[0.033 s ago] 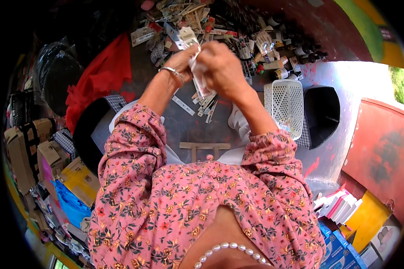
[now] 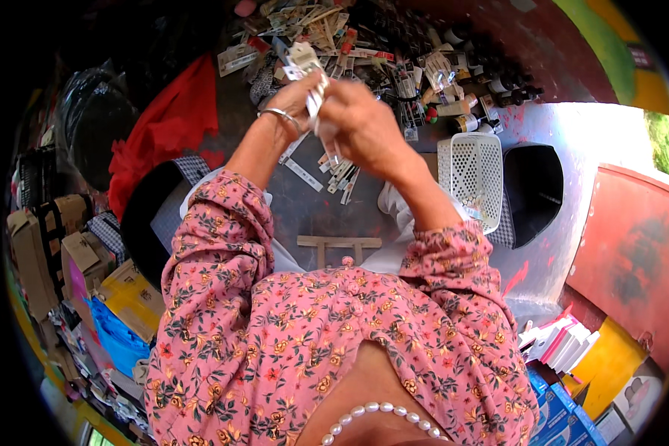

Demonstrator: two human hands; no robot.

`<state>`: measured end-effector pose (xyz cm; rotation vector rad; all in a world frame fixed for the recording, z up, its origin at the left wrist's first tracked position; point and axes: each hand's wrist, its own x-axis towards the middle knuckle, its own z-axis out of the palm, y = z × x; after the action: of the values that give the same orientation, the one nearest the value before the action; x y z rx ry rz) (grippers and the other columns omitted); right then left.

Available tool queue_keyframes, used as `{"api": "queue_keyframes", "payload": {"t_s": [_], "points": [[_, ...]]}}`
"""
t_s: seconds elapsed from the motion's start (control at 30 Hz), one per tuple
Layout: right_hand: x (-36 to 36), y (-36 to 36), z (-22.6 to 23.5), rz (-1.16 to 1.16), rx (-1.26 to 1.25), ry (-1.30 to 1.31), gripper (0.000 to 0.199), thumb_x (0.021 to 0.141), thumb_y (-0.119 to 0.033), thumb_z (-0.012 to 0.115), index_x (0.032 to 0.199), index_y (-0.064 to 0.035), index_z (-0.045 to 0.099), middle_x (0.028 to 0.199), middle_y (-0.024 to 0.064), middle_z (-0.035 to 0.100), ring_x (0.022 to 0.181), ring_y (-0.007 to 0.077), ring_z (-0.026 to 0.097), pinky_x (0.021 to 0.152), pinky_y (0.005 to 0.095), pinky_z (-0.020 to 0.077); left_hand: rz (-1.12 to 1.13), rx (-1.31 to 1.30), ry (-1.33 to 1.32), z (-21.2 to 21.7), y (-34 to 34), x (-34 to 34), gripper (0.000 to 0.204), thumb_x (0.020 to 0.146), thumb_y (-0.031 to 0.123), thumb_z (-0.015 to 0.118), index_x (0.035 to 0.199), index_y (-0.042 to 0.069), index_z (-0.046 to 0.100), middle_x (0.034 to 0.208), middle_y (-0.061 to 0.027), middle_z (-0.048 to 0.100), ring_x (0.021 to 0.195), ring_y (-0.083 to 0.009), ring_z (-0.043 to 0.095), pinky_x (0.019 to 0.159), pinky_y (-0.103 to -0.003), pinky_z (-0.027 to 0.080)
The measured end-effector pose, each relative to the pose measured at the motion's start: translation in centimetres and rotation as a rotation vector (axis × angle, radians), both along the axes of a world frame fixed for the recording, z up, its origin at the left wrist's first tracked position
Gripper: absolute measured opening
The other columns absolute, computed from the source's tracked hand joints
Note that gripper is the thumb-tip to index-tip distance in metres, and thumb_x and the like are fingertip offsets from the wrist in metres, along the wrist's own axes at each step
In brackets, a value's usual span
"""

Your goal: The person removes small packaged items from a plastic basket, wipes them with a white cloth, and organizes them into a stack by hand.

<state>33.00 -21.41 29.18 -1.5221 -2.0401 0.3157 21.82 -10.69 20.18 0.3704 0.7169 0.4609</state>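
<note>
In front of me, above the table, my left hand [image 2: 296, 102] is closed around a slim clear plastic packet with a whitish card top [image 2: 303, 56]. A silver bangle circles that wrist. My right hand [image 2: 360, 126] is closed on the same packet from the other side, slightly blurred, its fingertips partly hidden. Glossy plastic shows between the two hands and hangs below them. Under the hands, several narrow carded strips [image 2: 342, 181] lie on the dark tabletop [image 2: 293, 212]. What the packet contains is too small to tell.
A mixed heap of small packaged goods [image 2: 320, 30] covers the far side, with dark bottles [image 2: 498, 85] at its right. Nearer stand a white perforated basket [image 2: 479, 160] and a black bin [image 2: 539, 186]. Red cloth [image 2: 175, 126] and cardboard boxes [image 2: 33, 260] are at left.
Both hands have shifted slightly left with the packet. The right hand has turned and dropped a little, its knuckles lower than before.
</note>
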Motion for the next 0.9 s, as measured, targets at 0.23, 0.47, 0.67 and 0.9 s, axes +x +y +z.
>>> {"api": "queue_keyframes", "payload": {"t_s": [0.23,0.47,0.67,0.9], "points": [[5.9,-2.8,1.6,-0.339,-0.202,0.271,0.014,0.065,-0.006,0.062,0.078,-0.0024,0.058,0.085,0.011,0.054,0.081,0.0252,0.056,0.072,0.0333,0.0462,-0.122,0.154,0.224,3.3,-0.7,-0.8,0.028,0.089,0.026,0.049,0.096,-0.001,0.05,0.089,-0.0167,0.062,0.082,-0.0282,0.062,0.073,-0.038,0.053],[2.8,0.9,0.6,-0.08,0.213,0.105,0.018,0.063,-0.004,0.061,0.08,-0.0053,0.057,0.094,0.0108,0.054,0.088,0.0282,0.054,0.076,0.0346,0.0444,-0.37,0.513,0.041,4.5,-4.9,1.5,0.015,0.084,0.019,0.056,0.09,0.005,0.056,0.061,-0.0003,0.053,0.046,-0.0084,0.049,0.042,-0.021,0.04],[11.9,1.2,-1.3,-0.704,0.325,-0.157,0.014,0.064,-0.007,0.06,0.078,-0.0043,0.06,0.087,0.0119,0.055,0.083,0.0277,0.053,0.071,0.0364,0.0439,-0.504,0.395,0.081,6.2,-4.9,0.7,0.018,0.086,0.018,0.054,0.091,0.0,0.055,0.056,-0.0005,0.053,0.042,-0.0045,0.048,0.038,-0.016,0.04],[4.3,0.2,-0.1,-0.204,0.191,0.024,0.017,0.063,-0.005,0.062,0.079,-0.005,0.055,0.096,0.0095,0.054,0.091,0.0274,0.054,0.076,0.0333,0.0457,-0.399,0.413,0.1,5.0,-4.6,0.9,0.016,0.084,0.015,0.056,0.09,0.001,0.054,0.056,-0.0022,0.054,0.04,-0.0059,0.048,0.037,-0.018,0.038]]}}
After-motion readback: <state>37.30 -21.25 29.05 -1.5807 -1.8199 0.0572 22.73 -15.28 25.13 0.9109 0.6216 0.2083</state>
